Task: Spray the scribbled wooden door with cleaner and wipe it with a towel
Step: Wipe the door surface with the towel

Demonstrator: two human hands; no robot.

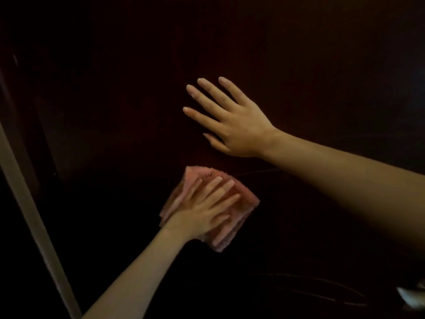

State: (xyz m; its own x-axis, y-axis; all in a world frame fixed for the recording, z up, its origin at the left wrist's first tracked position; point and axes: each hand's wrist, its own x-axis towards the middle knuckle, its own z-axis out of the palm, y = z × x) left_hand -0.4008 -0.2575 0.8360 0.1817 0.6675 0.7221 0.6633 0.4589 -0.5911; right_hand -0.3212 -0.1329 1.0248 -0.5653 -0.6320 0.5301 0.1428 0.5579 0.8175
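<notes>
Pressing towel (243, 199) to door (115, 88) w/ flat L hand (202, 210); scribbles (322, 293) lie lower right; R hand (236, 127) fingers (207, 93) splayed, empty.

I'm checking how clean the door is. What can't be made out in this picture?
Head view:
The door is too dark; only faint scribble lines show at lower right.
The patch under the towel is hidden by it and the left hand, both motion-blurred.
The white object is cut off by the right edge.
No cleaner bottle in view.
</notes>
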